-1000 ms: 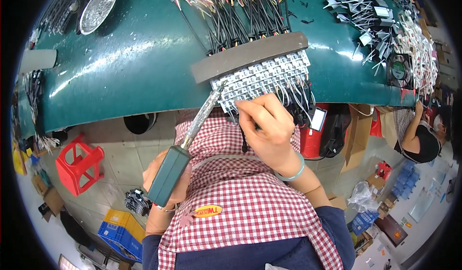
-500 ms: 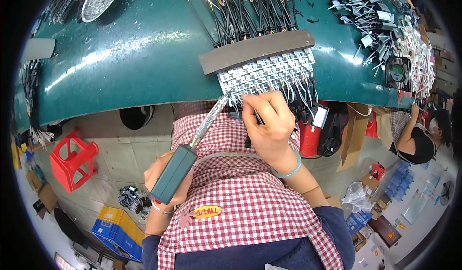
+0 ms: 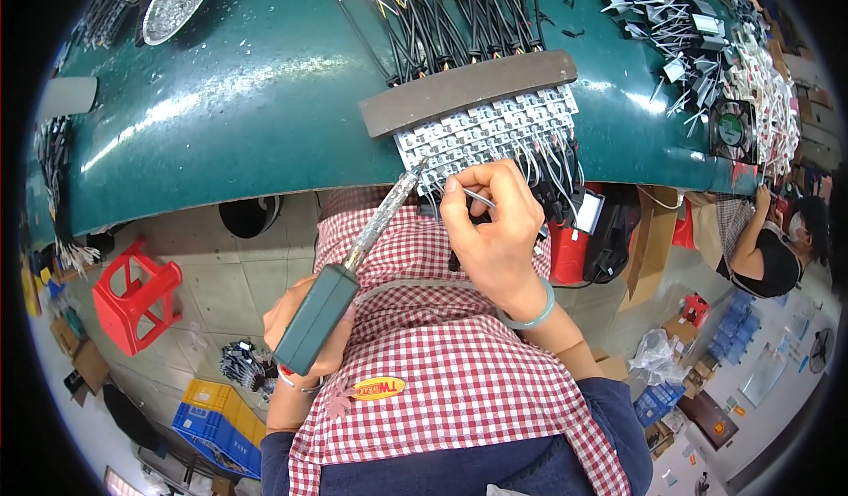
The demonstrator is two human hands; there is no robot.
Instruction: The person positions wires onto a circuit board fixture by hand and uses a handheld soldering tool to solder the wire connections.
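Note:
My left hand [image 3: 305,328] is wrapped round the dark green handle of a soldering iron [image 3: 380,222]. The iron's tip reaches the lower left part of a panel of small white circuit boards [image 3: 459,138] at the bench edge. Just right of the tip, my right hand [image 3: 496,231] is closed, thumb and index finger pinched on a thin grey wire [image 3: 480,197] at the panel's lower edge. Its pinched end is hidden by the fingertips. A brown bar [image 3: 468,92] lies across the panel's upper part. Several white wires [image 3: 552,156] hang from its right side.
Black cables [image 3: 459,28] with bared coloured ends lie beyond the bar on the green bench [image 3: 221,134]. Wired parts [image 3: 693,37] and a small fan [image 3: 731,129] are at right. A metal dish [image 3: 180,3] sits far left. Below are a red stool [image 3: 137,297] and, far right, another person [image 3: 764,257].
My right fingers have shifted slightly, and the grey wire now shows bowed beside them. The soldering iron stays at nearly the same spot on the panel.

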